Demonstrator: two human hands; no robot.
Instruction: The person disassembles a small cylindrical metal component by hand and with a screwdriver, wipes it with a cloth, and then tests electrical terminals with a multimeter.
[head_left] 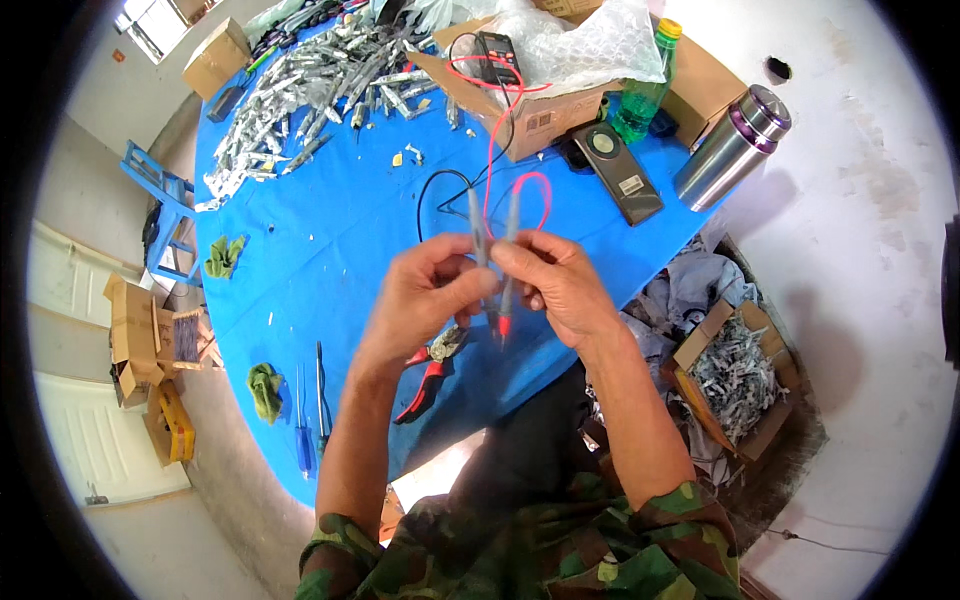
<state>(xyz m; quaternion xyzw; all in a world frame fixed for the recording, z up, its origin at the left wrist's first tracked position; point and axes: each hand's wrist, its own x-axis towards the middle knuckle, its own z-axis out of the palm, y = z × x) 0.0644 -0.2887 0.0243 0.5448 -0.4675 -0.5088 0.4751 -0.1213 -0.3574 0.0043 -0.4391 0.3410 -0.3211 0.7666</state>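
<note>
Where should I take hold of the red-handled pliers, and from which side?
Probably by the lower red handle of the pliers, coming from the right: it lies exposed on that side, while the left forearm partly hides the other handle.

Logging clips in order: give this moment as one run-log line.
left hand: holding black-lead probe | right hand: holding red-lead probe | meter: at open carton | pliers: on blue table

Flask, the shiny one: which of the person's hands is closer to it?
Right. The right hand is below and left of the flask in the picture; the left hand is farther left, so farther away.
</note>
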